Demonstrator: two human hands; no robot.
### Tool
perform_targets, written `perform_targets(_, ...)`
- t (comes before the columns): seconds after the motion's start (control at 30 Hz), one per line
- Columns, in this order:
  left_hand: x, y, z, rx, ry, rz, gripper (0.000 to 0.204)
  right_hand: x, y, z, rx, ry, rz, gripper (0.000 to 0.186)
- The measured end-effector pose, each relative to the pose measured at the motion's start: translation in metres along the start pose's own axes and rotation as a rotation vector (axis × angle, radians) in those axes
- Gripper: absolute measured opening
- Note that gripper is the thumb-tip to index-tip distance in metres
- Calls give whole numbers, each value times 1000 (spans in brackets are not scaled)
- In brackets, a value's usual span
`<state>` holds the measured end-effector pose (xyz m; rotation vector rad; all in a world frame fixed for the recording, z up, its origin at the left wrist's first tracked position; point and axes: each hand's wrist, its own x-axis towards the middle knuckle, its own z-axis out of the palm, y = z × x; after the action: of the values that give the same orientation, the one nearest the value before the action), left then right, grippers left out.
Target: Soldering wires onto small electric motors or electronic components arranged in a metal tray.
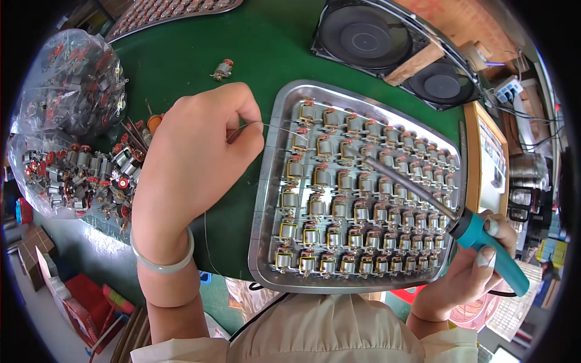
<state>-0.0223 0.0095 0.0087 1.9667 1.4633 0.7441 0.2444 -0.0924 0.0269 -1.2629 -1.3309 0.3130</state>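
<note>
Tabletop (187, 63), soldering iron (471, 228) in right grip (469, 281)

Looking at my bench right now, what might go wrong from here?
The soldering iron in your right hand points over closely packed motors; if hot, its shaft might scorch a neighbour.
The thin wire pinched in your left hand passes over the tray rim and could snag, shifting a motor.
That hand also looks close to the heap of loose motors; a bump might scatter some.

Main tray (262, 212) on desk (278, 48) in front of me, motors (322, 175) in rows inside. Bagged motors (85, 172) off to my left, loose motor (223, 69) past tray's far-left corner. Second tray (175, 20) at back left, speakers (362, 39) back right.
</note>
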Motion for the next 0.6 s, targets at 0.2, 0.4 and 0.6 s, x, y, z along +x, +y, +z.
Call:
perform_targets(0.2,-3,-1,-6,30,1,-40,4,-4,4,15,-31,-88,47,44)
perform_targets(0.4,-4,0,-5,57,5,-84,4,-5,14,17,-20,-148,47,46)
perform_targets(0.6,-1,-4,-1,78,23,-29,6,-5,15,24,-40,-156,55,46)
